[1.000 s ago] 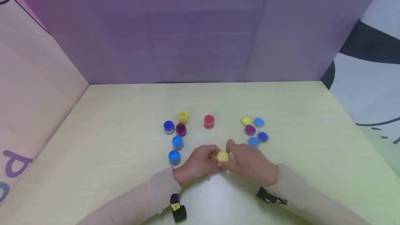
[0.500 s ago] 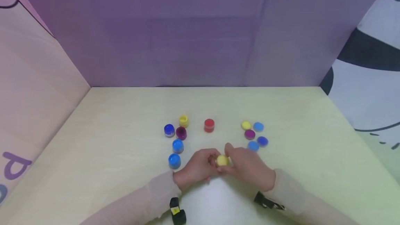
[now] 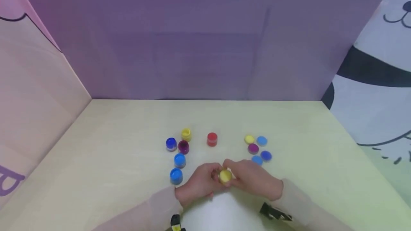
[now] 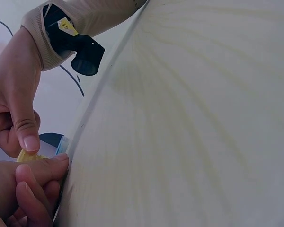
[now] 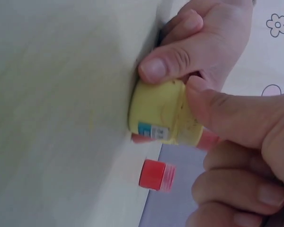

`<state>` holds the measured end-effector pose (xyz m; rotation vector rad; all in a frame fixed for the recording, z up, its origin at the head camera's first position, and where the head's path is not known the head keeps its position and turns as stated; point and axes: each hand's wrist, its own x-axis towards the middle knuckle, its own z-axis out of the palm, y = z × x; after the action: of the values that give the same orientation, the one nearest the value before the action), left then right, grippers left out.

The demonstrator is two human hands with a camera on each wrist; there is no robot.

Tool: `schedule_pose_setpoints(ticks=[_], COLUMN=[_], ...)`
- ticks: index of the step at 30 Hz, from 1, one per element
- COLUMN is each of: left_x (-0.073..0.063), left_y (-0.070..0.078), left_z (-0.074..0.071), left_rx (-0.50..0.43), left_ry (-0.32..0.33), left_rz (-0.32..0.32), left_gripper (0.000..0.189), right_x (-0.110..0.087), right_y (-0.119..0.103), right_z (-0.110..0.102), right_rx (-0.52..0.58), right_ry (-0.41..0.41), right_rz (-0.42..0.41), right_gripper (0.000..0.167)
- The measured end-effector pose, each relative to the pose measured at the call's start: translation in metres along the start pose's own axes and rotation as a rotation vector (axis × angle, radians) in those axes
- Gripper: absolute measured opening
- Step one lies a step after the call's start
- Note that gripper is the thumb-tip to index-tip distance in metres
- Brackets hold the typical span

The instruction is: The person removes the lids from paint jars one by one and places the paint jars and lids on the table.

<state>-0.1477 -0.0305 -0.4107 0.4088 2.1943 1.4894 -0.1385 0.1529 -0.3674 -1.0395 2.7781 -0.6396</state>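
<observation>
In the head view, both hands meet over the near middle of the table around a small yellow paint jar (image 5: 154, 109) with a paper label. My left hand (image 3: 203, 179) grips the jar's body, its thumb lying along the side in the right wrist view. My right hand (image 3: 253, 179) pinches the yellow lid (image 5: 191, 125) between thumb and fingers. The lid sits at the mouth of the jar. From the left wrist, my left hand (image 4: 33, 184) covers most of the jar, and only a sliver of yellow shows beneath the right thumb.
Left of the hands stand two light-blue jars (image 3: 179, 160), a dark-blue jar (image 3: 171, 144), a purple jar (image 3: 183, 147) and an open yellow jar (image 3: 186, 134). A red jar (image 3: 212, 139) stands farther back. Several loose lids, including a purple lid (image 3: 253, 148), lie at right. A purple wall (image 3: 205, 45) rises behind.
The right fingers have shifted around the yellow lid, and its round face shows more fully. Both hands stay together on the jar. The head view has tilted up, so the table appears lower.
</observation>
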Motion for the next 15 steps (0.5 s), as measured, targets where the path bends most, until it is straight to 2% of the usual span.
schedule_pose_setpoints(ticks=[5,10,15], left_x=[-0.001,-0.002,-0.002], left_y=[0.002,0.002,0.002], left_z=[0.001,0.001,0.001], left_rx=[-0.002,-0.008,-0.001], left_ry=[-0.006,-0.011,-0.009], left_rz=[0.009,-0.019,-0.014], left_gripper=[0.02,0.021,0.022], right_x=[-0.003,-0.005,-0.006], right_y=[0.004,0.009,0.01], right_z=[-0.003,-0.005,-0.004], right_rx=[0.009,0.017,0.041], right_ry=[-0.018,-0.03,-0.05], right_rz=[-0.038,-0.093,-0.092], right_gripper=[0.027,0.035,0.035])
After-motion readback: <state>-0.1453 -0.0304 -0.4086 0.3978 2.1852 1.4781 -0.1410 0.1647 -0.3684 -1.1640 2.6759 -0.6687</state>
